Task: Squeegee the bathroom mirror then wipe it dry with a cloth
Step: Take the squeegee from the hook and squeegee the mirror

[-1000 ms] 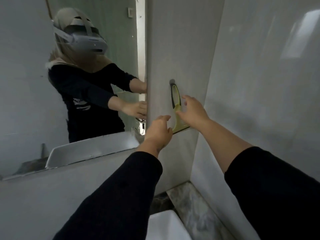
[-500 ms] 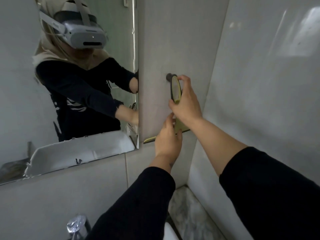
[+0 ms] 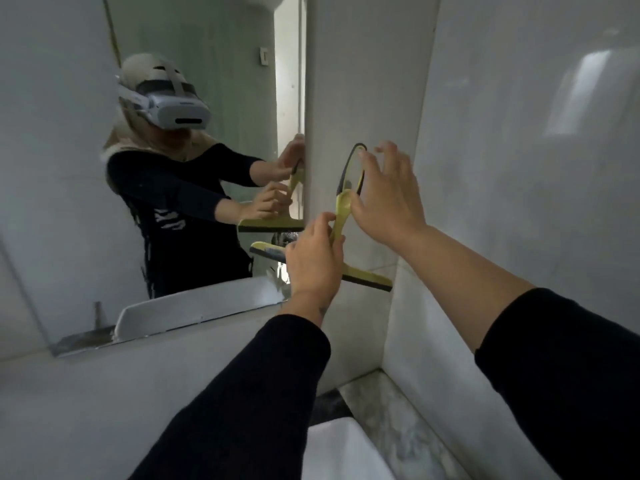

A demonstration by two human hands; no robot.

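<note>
The mirror (image 3: 207, 46) fills the left wall and reflects a person in a headset. A yellow-green squeegee (image 3: 367, 278) with a black loop handle hangs in front of the tiled column, just right of the mirror's edge. Its blade slants down to the right. My left hand (image 3: 313, 261) is closed around the squeegee's neck, just above the blade. My right hand (image 3: 388, 199) is beside the loop handle with fingers spread. One fingertip and the thumb rest on the loop without gripping it. No cloth is in view.
A white tiled column (image 3: 363, 81) stands between the mirror and the glossy right wall (image 3: 519, 168). Below are a white basin (image 3: 343, 448) and a marbled ledge (image 3: 398, 420) in the corner.
The squeegee has come off its wall hook and swung out, its blade now crossing the mirror's right edge. My left hand has closed on its neck. My right hand's fingers have opened off the handle.
</note>
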